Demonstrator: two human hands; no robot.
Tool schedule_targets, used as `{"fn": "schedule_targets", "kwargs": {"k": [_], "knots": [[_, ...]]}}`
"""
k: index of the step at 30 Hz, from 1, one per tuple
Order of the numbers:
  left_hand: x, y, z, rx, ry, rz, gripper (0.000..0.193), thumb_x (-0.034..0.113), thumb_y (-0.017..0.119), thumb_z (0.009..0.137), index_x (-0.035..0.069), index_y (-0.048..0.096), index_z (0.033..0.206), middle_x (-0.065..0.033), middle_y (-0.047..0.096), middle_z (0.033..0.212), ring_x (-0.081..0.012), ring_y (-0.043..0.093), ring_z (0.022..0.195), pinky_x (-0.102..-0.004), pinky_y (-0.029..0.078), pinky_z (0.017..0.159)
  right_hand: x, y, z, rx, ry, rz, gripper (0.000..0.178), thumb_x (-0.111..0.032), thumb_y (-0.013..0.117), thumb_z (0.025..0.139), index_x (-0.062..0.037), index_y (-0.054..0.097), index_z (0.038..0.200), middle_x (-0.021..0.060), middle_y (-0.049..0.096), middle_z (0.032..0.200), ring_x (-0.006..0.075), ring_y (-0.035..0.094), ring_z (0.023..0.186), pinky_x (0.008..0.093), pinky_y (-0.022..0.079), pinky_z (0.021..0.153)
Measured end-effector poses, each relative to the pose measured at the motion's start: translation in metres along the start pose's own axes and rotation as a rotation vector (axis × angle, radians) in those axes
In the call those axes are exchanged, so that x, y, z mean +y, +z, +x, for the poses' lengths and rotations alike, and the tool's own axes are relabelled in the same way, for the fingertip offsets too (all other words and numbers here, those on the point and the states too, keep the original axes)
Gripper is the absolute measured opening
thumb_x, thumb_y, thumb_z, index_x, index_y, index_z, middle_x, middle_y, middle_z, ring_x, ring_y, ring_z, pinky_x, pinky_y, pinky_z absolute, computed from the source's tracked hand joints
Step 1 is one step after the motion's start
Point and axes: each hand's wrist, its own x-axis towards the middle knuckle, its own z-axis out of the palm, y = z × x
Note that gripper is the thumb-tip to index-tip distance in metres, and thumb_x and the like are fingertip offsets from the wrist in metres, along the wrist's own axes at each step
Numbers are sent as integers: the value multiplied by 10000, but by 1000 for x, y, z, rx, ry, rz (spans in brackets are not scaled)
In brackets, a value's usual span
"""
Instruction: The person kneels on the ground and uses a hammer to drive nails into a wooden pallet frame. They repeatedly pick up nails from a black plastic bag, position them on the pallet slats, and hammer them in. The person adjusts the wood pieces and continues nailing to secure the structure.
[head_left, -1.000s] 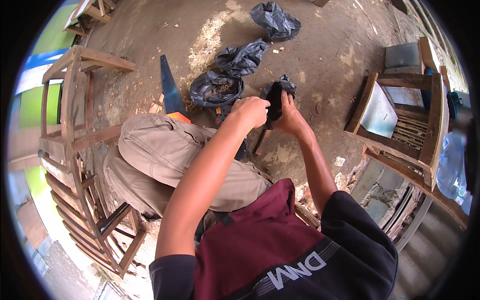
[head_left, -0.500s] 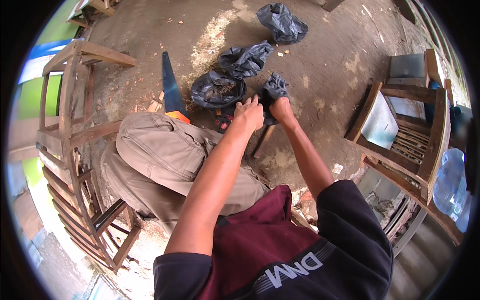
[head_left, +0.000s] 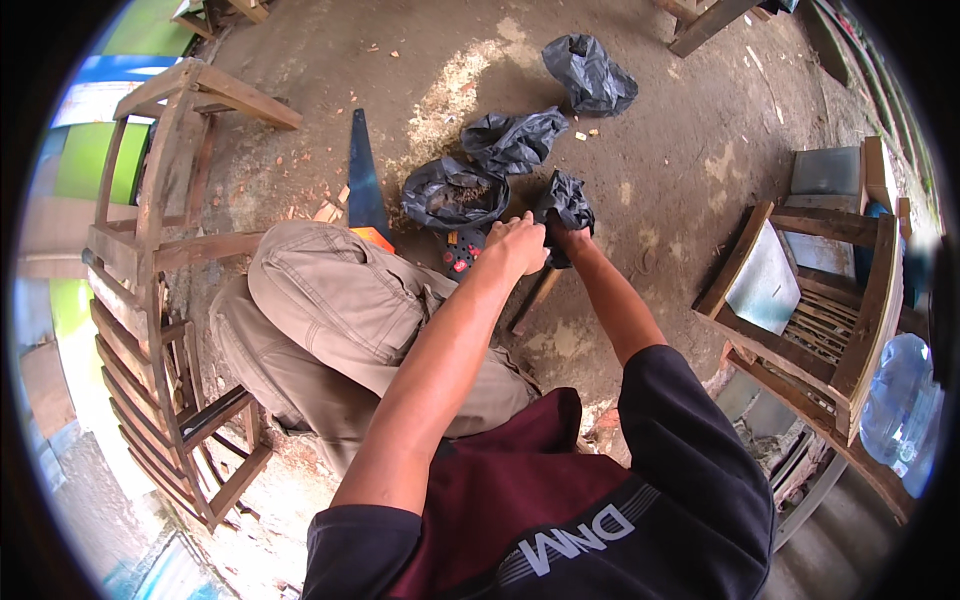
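A small black plastic bag [head_left: 568,200] is between my hands, a little above the dirt floor. My right hand [head_left: 570,240] reaches into its near opening up to the wrist, so those fingers are hidden. From the left side, my left hand [head_left: 518,245] has its fingers bent and closed on the bag's edge. Just left of it, a black bag with its rim rolled open [head_left: 455,195] holds dark, crumbly soil. Two more black bags, a middle one [head_left: 513,140] and a far one [head_left: 590,75], stand beyond it.
A handsaw [head_left: 366,180] with an orange handle lies left of the bags. A dark clog with red spots [head_left: 462,252] and a wooden stick [head_left: 535,300] are near my hands. Wooden chair frames flank me, left [head_left: 150,220] and right [head_left: 800,330], with a clear water bottle [head_left: 895,400].
My right hand has gone deeper into the small bag, its thumb now covered. The left hand stays at the bag's edge. The whole view has shifted slightly.
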Motion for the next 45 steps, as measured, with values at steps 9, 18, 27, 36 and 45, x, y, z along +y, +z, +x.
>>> {"fn": "schedule_targets", "kwargs": {"k": [9, 18, 27, 36, 45], "knots": [[3, 3, -2, 14, 44, 24, 472, 369, 595, 960, 39, 593, 1298, -192, 499, 1460, -345, 495, 1339, -500, 405, 1097, 9, 28, -15, 3, 98, -50, 304, -339, 573, 911, -158, 720, 1105, 80, 706, 1162, 292, 669, 1050, 398, 537, 881], [-2, 8, -2, 114, 48, -3, 406, 386, 651, 922, 60, 717, 1155, -174, 688, 1223, -318, 646, 1173, -448, 497, 1009, 6, -23, -23, -184, 131, -191, 298, -233, 569, 897, -66, 666, 1125, 190, 678, 1154, 373, 658, 1058, 460, 520, 896], [-2, -5, -28, 71, 70, -38, 411, 365, 580, 966, 22, 637, 1185, -219, 666, 1216, -374, 620, 1173, -499, 489, 994, 22, 5, -35, -229, 51, 104, 342, -232, 536, 896, -24, 676, 1128, 219, 670, 1195, 404, 621, 1133, 457, 447, 1026], [-33, 6, -31, 113, -42, -41, 409, 399, 612, 943, 79, 707, 1179, -166, 683, 1231, -332, 642, 1169, -449, 500, 1007, 7, 8, -49, -464, 207, -99, 323, -232, 548, 897, -32, 689, 1107, 224, 675, 1179, 397, 634, 1117, 451, 467, 1000], [-21, -1, -36, 58, 4, -57, 443, 395, 572, 969, 50, 625, 1242, -216, 638, 1271, -389, 591, 1209, -508, 469, 1019, 0, -3, -44, -434, 196, -137, 304, -232, 560, 899, -39, 702, 1086, 229, 680, 1163, 390, 647, 1100, 444, 486, 973]]}}
